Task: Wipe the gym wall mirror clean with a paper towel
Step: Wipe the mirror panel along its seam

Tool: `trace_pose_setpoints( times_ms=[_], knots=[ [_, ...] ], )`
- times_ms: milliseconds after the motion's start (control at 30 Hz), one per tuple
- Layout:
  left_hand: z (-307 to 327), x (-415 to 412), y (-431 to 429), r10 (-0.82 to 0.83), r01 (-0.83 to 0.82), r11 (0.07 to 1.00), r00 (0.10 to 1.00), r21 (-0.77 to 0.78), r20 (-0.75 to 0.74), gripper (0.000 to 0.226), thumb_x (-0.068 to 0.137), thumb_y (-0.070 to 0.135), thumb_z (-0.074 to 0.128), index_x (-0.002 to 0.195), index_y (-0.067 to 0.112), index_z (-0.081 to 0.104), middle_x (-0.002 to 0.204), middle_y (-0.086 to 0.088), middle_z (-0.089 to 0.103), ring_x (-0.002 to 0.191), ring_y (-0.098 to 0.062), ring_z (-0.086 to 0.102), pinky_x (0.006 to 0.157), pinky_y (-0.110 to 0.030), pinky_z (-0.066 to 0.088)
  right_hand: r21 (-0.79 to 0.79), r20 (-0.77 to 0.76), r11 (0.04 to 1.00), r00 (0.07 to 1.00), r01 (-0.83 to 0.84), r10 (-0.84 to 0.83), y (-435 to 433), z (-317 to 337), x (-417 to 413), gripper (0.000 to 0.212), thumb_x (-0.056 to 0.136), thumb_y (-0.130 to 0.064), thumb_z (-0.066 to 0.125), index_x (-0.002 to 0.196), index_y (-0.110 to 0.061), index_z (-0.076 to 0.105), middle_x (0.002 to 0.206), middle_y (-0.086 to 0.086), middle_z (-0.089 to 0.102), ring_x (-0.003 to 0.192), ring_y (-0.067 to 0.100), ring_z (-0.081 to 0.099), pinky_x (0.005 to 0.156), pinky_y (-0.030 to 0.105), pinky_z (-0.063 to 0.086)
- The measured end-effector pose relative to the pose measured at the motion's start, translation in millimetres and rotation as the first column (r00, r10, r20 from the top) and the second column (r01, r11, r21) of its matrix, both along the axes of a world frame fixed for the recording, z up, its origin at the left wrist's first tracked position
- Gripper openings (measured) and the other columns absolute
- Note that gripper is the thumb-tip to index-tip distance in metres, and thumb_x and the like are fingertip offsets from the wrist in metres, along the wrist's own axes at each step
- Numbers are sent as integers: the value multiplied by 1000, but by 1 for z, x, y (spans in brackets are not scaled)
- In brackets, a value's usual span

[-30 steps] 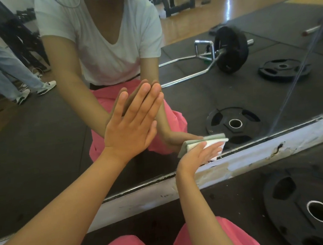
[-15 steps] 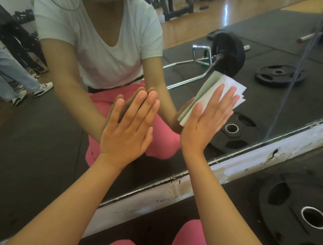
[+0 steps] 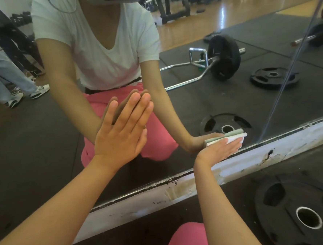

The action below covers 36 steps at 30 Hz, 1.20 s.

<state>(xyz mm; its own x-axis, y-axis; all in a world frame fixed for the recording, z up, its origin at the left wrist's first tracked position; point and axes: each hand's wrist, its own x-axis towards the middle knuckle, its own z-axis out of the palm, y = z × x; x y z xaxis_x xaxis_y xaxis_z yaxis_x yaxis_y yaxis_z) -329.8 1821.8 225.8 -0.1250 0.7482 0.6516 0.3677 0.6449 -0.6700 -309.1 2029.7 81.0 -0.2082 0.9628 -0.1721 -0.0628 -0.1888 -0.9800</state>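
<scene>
The folded paper towel (image 3: pixel 237 137) sits low on the mirror (image 3: pixel 203 101), just above the glass's bottom edge and right of centre. It is white, folded into a thick pad, and its reflection shows as a pale greenish band touching it on the glass. The right hand (image 3: pixel 221 149) lies flat over it, fingers straight and close together, pressing it to the mirror rather than curling round it. The left hand (image 3: pixel 120 142) is spread flat too, palm on the glass higher up and to the left, fingers straight and pointing up and to the right, meeting their own reflection.

The glass has a dark, rough lower edge. Below it runs a white strip of wall (image 3: pixel 272 153), with paint scuffed, chipped and cracked in places. The person kneels in pink trousers (image 3: pixel 184 238) on a black rubber floor (image 3: pixel 144 227), and a black weight plate (image 3: pixel 304 214) lies flat beside the right forearm (its centre hole is ringed in metal).

The mirror shows more of the gym: a loaded bar (image 3: pixel 223 57) on the mats, a loose plate (image 3: pixel 274 77) near it, a wooden floor (image 3: pixel 235 10) farther back, and another person's legs (image 3: pixel 12 84) in trainers at the left.
</scene>
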Motion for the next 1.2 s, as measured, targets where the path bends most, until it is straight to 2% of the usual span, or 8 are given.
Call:
trace_pose_setpoints(
  times_ms=[167, 333, 467, 567, 633, 867, 1067, 1200],
  knots=[
    [-1, -1, 0, 3, -3, 1000, 1000, -1, -9, 66, 98, 27, 40, 158, 7, 20, 168, -8, 2, 154, -23, 2, 124, -47, 4, -130, -37, 991, 999, -23, 18, 7, 40, 2, 54, 111, -32, 21, 159, -21, 0, 168, 2, -4, 154, 17, -7, 122, 35, -6],
    [0, 0, 1, 0, 0, 1000, 1000, 0, -23, 65, 99, 26, 39, 158, 6, 20, 168, -7, 2, 154, -22, 1, 124, -47, 3, 297, -181, 954, 980, -30, 87, -8, 107, 1, 58, 105, -41, 17, 158, -19, 9, 167, 11, -6, 153, 25, -12, 123, 43, -9],
    [1, 2, 2, 8, -8, 1000, 1000, 9, -19, 65, 98, 26, 40, 158, 6, 21, 167, -7, 4, 154, -22, 2, 123, -47, 5, 749, -126, 661, 971, -41, 204, -33, 146, -4, 60, 104, -48, 15, 158, -20, 12, 165, 19, 5, 153, 34, -7, 122, 53, -6],
    [6, 8, 2, -1, 0, 999, 999, 37, 38, 66, 98, 24, 44, 157, 6, 23, 166, -7, 12, 154, -20, 4, 124, -46, 5, 898, -29, 436, 982, -56, 186, -20, 140, -1, 56, 106, -43, 17, 155, -16, 20, 162, 20, 17, 153, 35, 1, 123, 51, 0],
    [10, 17, 6, -35, 25, 996, 993, 81, 116, 66, 95, 24, 48, 155, 7, 28, 163, -6, 19, 154, -20, 7, 124, -45, 7, 930, 12, 363, 991, -59, 131, -3, 135, -2, 55, 106, -45, 20, 153, -18, 24, 161, 19, 24, 151, 37, 8, 123, 51, 5],
    [58, 29, 72, -212, 203, 973, 974, 108, 82, 58, 89, 19, 54, 146, 7, 46, 157, -9, 35, 143, -26, 31, 118, -45, 18, 861, -33, 508, 999, 22, 12, 28, 147, -9, 59, 103, -42, 31, 153, -12, 32, 160, 21, 26, 150, 39, 15, 122, 51, 9],
    [66, 5, 104, -78, 78, 997, 997, -14, -14, 62, 95, 23, 46, 154, 8, 33, 161, -10, 29, 148, -26, 22, 122, -47, 6, 712, -70, 700, 997, 60, -14, 88, 172, -6, 64, 97, -36, 26, 157, -14, 24, 165, 14, 16, 153, 31, 8, 123, 45, 6],
    [62, 2, 105, -60, 59, 998, 997, -19, -56, 62, 96, 25, 45, 154, 8, 33, 161, -10, 31, 148, -27, 22, 121, -49, 8, 653, -83, 753, 996, 77, -29, 98, 168, -7, 66, 96, -39, 22, 158, -17, 20, 167, 10, 11, 154, 26, 3, 123, 42, 4]
  ],
)
